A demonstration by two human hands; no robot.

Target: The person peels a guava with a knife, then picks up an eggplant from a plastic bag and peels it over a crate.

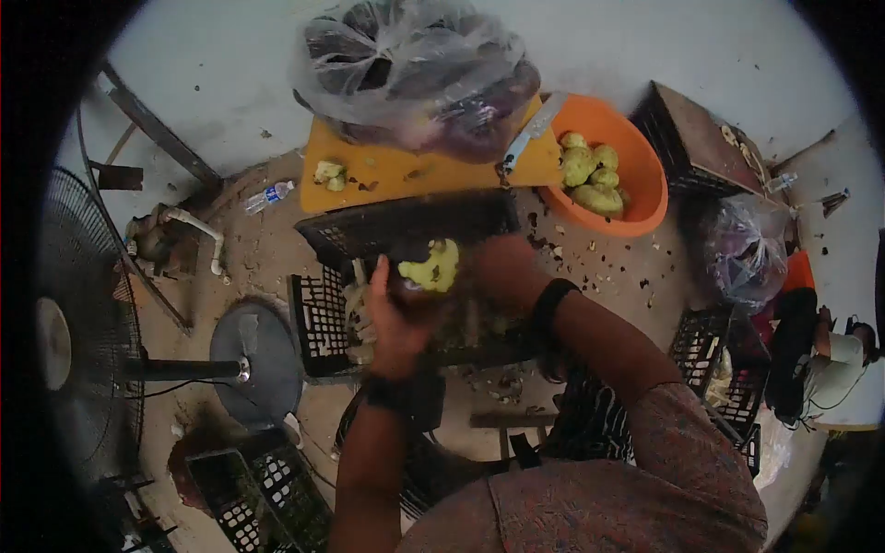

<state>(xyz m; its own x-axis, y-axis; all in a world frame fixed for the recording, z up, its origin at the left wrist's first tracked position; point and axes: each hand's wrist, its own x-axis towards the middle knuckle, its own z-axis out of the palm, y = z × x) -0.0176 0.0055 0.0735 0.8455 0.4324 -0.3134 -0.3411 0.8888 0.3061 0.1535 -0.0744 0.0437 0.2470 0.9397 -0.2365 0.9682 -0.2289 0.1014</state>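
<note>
My left hand (396,323) is closed around a partly peeled, dark-skinned lump of produce (435,269) with yellow-green flesh showing on its upper side. Close on its right is my right hand (509,272), smeared by motion; its fingers and anything in them cannot be made out. Both hands are over a black plastic crate (318,323) with pale scraps at its left side. Beyond the crate lies a yellow board (396,180), bearing a clear plastic bag (415,83) of dark produce, a knife (535,129) and a small cut piece (329,175).
An orange tub (650,198) of peeled yellow-green produce stands right of the board. Scraps litter the floor. A fan (78,323) stands at left, near a plastic bottle (269,197). Another bag (742,253) and crates are at right, with another person (834,364) beyond.
</note>
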